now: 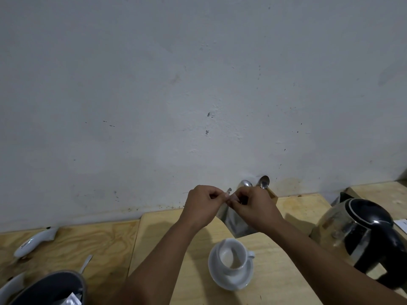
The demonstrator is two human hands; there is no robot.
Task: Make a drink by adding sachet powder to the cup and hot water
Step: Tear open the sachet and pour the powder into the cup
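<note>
Cup point(233, 253) on saucer point(229, 280), kettle point(361, 238) right

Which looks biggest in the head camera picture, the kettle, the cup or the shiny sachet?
1. Kettle, clearly largest.
2. Sachet and cup look alike; both hands cover part of the sachet, so no ranking.

Kettle point(361, 238) crowds right; cup point(233, 254) below hands.

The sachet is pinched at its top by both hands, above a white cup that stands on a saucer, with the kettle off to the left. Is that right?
Not quite. In the head view the kettle is off to the right, not the left. The rest holds: both the left hand and right hand pinch the top of the sachet, above the white cup on its saucer.
</note>
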